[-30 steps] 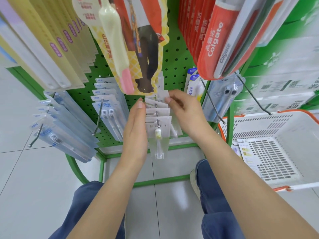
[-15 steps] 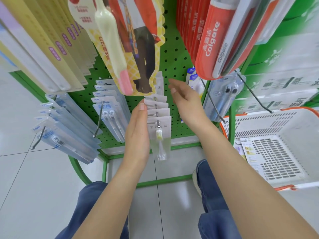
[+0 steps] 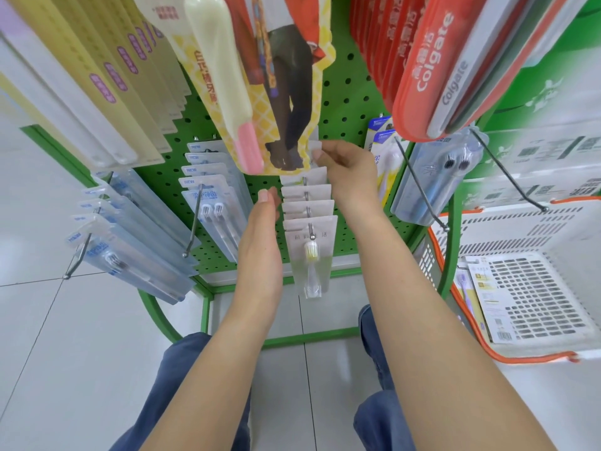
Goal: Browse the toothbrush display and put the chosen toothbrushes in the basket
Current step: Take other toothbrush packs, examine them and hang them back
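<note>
Taking the hook of white-carded toothbrush packs (image 3: 307, 242) in the middle of the green pegboard (image 3: 344, 102) as the landmark: the right hand (image 3: 348, 170) reaches to the back of that hook and pinches the top edge of the rearmost card between thumb and fingertips, while the left hand (image 3: 265, 236) stands just left of the stack with straight fingers, holding nothing, its fingertips beside the card edges. At least 4 cards hang on the hook, the front one showing a yellow-white brush head. Well to the right of the hook sits the white basket (image 3: 507, 229) with an orange rim; it already holds at least 1 flat pack (image 3: 487, 297), so I judge the picking partly done, with this card not yet off the hook and its trip to the basket left. Readable writing: "Colgate" on the red packs (image 3: 422, 60) above right of the hook, and "NEW" on the clear twin-brush packs (image 3: 211, 203) left of it. The Chinese print on the front card is too small to read.
</note>
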`<state>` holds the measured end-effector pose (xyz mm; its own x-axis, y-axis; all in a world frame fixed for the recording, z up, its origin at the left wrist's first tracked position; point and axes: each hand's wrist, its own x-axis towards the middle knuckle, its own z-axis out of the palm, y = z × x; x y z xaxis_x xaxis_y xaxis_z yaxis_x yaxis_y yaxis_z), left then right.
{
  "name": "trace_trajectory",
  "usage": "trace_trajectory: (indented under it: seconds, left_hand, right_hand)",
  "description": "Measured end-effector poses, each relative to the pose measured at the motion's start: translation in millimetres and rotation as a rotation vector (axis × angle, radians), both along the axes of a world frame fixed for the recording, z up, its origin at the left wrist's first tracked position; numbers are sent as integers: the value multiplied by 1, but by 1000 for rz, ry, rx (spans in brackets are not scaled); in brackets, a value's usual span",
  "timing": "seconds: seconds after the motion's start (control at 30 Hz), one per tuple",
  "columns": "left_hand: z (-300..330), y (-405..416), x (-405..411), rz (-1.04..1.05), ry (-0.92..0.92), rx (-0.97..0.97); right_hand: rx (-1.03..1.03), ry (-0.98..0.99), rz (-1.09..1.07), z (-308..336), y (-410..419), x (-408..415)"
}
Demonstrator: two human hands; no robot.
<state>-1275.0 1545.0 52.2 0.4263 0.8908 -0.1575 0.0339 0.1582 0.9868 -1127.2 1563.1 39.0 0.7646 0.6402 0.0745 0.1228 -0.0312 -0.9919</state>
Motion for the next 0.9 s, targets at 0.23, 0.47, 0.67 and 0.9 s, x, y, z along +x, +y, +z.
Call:
trace_trajectory:
  seconds: [0.23,0.47,0.67,0.9]
  left_hand:
    - [0,2,-4,6,12,-9]
    - [-2,5,-8,-16,44,75]
    - [-1,-3,-22,-34,79,220]
    - [-10,-40,-43,-28,14,1004]
  right_hand:
    - [-5,-153,-83,7,-13,-2]
    - [-213,-486,-143,9,-45,-8]
    - [-422,-729,-6,1,-92,-21]
    - [-491,-622,92,3,-171,-27]
